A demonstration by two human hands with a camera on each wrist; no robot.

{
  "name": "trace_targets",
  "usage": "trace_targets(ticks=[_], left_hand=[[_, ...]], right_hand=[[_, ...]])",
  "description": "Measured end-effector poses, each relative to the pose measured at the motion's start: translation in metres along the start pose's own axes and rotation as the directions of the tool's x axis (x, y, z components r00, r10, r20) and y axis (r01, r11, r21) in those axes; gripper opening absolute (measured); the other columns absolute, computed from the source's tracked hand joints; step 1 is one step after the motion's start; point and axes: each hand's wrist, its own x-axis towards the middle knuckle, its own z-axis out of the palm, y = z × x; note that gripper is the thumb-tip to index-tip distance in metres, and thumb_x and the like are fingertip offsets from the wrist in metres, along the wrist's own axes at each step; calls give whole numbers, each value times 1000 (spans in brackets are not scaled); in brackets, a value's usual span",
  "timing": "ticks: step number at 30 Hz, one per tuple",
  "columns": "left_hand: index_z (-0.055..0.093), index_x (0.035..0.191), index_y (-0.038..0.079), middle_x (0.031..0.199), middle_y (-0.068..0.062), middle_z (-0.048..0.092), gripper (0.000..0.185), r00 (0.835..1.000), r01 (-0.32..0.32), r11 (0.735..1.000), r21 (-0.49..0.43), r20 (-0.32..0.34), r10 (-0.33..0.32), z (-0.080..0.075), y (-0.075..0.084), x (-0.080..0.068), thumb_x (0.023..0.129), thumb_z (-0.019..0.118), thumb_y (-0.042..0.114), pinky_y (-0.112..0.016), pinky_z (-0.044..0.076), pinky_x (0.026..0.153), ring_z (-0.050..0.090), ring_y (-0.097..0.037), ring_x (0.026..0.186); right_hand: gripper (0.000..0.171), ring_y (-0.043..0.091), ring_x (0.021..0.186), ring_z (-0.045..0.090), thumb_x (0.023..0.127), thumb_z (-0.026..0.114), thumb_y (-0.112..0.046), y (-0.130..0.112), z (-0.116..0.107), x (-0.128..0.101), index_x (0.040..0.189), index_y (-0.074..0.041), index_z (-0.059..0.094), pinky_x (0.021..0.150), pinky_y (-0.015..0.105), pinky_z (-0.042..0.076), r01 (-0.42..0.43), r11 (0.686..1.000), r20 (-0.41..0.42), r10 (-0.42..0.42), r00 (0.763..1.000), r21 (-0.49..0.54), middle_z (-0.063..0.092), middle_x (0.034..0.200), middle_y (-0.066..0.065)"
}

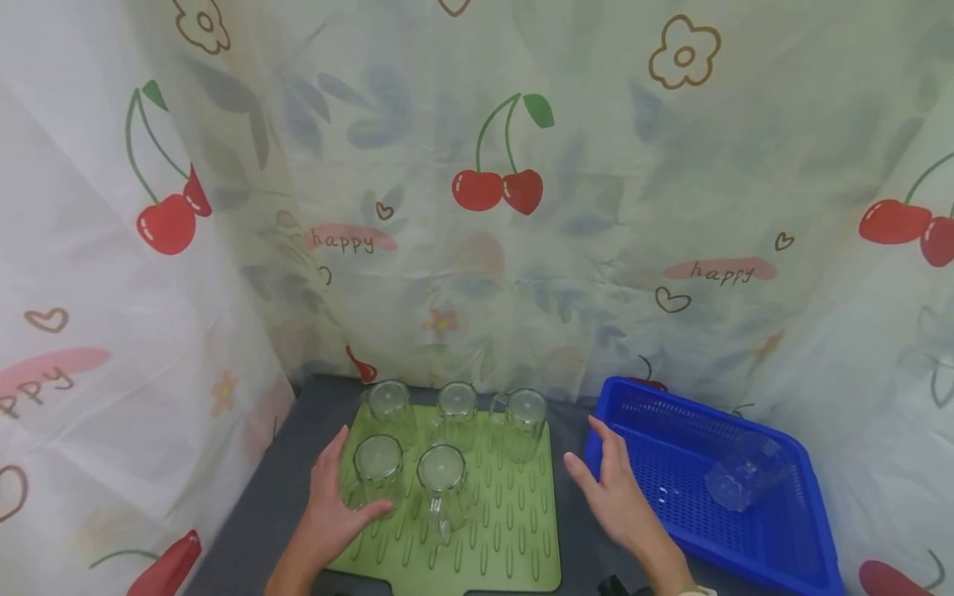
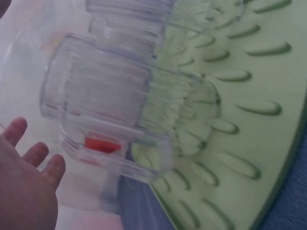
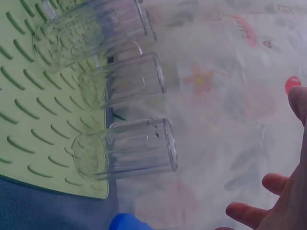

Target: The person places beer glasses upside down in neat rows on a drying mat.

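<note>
Several clear glass mugs stand on a green ridged mat point(image 1: 514, 538). Three form the back row: a left mug point(image 1: 391, 406), a middle mug point(image 1: 457, 406) and a right mug point(image 1: 526, 414). In front are a left mug point(image 1: 378, 463) and a second mug point(image 1: 443, 476), its handle toward me. My left hand point(image 1: 331, 505) is beside the front left mug, fingers spread; the left wrist view shows the fingers point(image 2: 36, 154) apart from the glass. My right hand point(image 1: 614, 497) hovers between mat and basket, fingers extended, holding nothing. Another clear glass vessel point(image 1: 745, 472) lies tilted in the blue basket point(image 1: 812, 497).
The blue basket takes up the right side of the dark grey tabletop point(image 1: 253, 513). A printed curtain point(image 1: 477, 273) with cherries surrounds the table at the back and sides. A small black object point(image 1: 613, 586) lies at the front edge, partly cut off.
</note>
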Motion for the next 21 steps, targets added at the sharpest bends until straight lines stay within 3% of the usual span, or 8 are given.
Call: trace_targets(ticks=[7,14,21], left_hand=[[-6,165,18,168,-25,13,132,994,92,995,40,52,-94,2,-8,-7,77,87,48,-78,29,107,17,-52,150],[-11,164,14,168,-25,12,135,985,162,986,50,61,-164,13,-33,-8,78,87,47,-77,25,110,16,-52,151],[-5,164,9,166,-26,20,138,988,147,988,54,34,-149,24,-59,-13,73,92,43,-79,25,110,20,-55,148]], right_hand=[[79,48,154,19,105,43,-59,7,-9,2,164,-18,10,115,74,28,-4,1000,-2,4,1000,-10,14,167,21],[80,49,152,22,104,47,-57,14,-24,7,164,-16,14,111,75,29,23,998,-68,-27,997,-57,17,165,23],[79,49,152,20,104,47,-56,15,-32,9,163,-15,15,112,76,27,25,995,-80,-33,996,-92,17,165,25]])
